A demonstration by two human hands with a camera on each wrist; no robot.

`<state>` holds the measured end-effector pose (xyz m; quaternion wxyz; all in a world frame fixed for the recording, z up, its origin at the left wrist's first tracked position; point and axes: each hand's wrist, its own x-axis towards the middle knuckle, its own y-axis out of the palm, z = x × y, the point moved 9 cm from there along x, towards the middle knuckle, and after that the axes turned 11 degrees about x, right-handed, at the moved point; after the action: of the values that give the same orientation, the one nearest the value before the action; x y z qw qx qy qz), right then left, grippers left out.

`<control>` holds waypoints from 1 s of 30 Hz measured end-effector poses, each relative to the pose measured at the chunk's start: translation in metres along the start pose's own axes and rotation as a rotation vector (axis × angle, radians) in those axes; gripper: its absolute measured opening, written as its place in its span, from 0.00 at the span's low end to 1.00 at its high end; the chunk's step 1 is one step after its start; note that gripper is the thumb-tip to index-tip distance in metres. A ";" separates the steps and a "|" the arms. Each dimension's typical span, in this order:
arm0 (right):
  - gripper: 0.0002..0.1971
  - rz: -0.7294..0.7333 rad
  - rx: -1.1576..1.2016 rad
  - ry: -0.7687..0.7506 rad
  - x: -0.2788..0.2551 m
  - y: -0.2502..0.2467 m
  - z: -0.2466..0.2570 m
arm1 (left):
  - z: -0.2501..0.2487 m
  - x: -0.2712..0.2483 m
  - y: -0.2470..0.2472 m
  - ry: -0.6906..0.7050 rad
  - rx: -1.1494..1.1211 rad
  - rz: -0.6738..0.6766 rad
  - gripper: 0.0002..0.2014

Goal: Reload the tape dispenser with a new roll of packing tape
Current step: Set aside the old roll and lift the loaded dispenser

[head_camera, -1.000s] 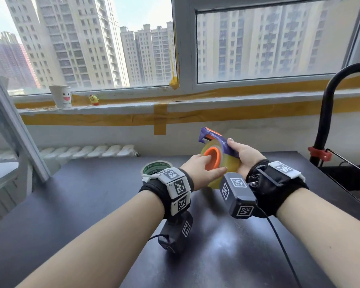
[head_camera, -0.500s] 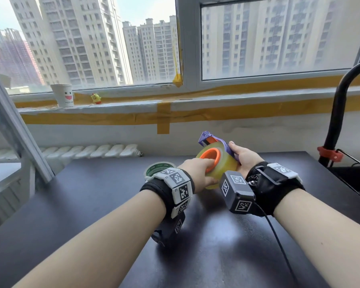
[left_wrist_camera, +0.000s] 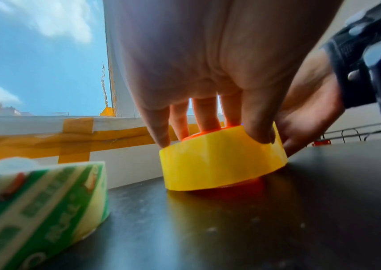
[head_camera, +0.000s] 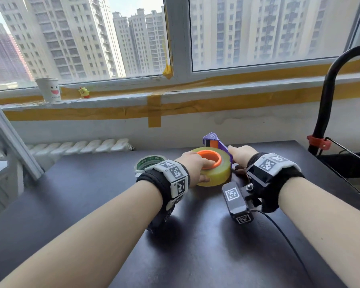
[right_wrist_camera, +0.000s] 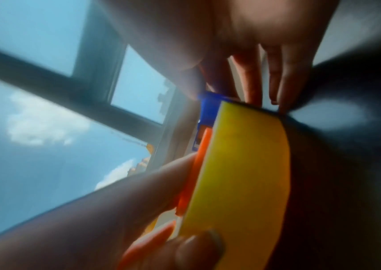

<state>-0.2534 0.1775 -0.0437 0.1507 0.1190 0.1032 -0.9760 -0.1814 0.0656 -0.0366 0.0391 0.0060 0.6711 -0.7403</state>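
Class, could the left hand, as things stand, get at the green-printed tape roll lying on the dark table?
Probably yes: the green-printed tape roll lies uncovered beside the left hand, which must first release the yellow tape roll.

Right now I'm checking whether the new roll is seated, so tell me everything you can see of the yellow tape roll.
The yellow tape roll is translucent, glossy and wound thick, lying flat on the dark table around the orange hub of the purple dispenser. The left hand grips it from above, thumb on its outer wall, fingers at the hub. The right hand holds the dispenser on its far side. A green-printed roll lies apart to its left.
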 end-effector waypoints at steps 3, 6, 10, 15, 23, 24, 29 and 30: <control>0.19 -0.002 -0.121 -0.037 0.002 0.000 0.000 | 0.001 -0.004 0.000 0.001 -0.009 -0.011 0.29; 0.18 0.016 -0.121 -0.045 0.000 0.002 0.000 | -0.001 -0.006 -0.003 0.010 -0.030 -0.027 0.29; 0.21 0.007 -0.175 -0.064 -0.002 0.004 0.001 | -0.005 -0.011 -0.007 0.005 -0.006 -0.027 0.30; 0.17 0.053 -0.182 -0.059 -0.011 0.007 0.000 | -0.005 -0.024 -0.016 -0.049 0.004 -0.058 0.29; 0.17 0.018 -0.300 -0.170 -0.037 0.003 0.026 | 0.008 -0.055 -0.038 -0.181 -0.018 -0.068 0.26; 0.18 0.019 -0.319 -0.183 -0.042 0.003 0.031 | 0.009 -0.060 -0.042 -0.191 -0.024 -0.071 0.26; 0.14 0.045 -0.546 -0.301 -0.080 0.006 0.062 | 0.018 -0.087 -0.071 -0.267 -0.095 -0.126 0.24; 0.15 0.039 -0.608 -0.338 -0.091 0.007 0.071 | 0.020 -0.092 -0.078 -0.285 -0.107 -0.142 0.24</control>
<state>-0.1813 0.1781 0.0466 0.2129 -0.0927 0.3605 -0.9034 -0.0937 0.0577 0.0490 0.0817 -0.1486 0.6959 -0.6978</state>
